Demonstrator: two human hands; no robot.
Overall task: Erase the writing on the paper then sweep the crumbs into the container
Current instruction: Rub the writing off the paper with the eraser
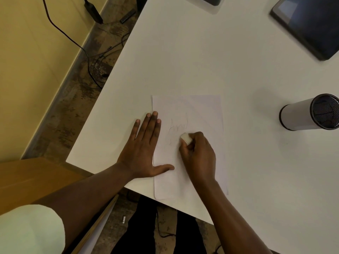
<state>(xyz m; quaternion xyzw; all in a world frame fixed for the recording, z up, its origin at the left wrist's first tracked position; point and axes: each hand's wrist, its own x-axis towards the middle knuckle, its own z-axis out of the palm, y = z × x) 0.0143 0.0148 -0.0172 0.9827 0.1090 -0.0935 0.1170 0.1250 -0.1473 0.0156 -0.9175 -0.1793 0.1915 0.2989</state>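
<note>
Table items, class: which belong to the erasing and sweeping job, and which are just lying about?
In the job:
paper with faint pencil writing
eraser, gripped in the right hand
left hand, flat on the paper's left edge
cylindrical container at right

Lying about:
dark tablet, far right corner
cables on the floor

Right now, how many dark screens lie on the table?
2: one tablet at the far right corner, another dark device cut off by the top edge. More may lie outside view.

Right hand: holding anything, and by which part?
Right hand pinches a white eraser by its rear end; the front tip sticks out onto the paper.
</note>
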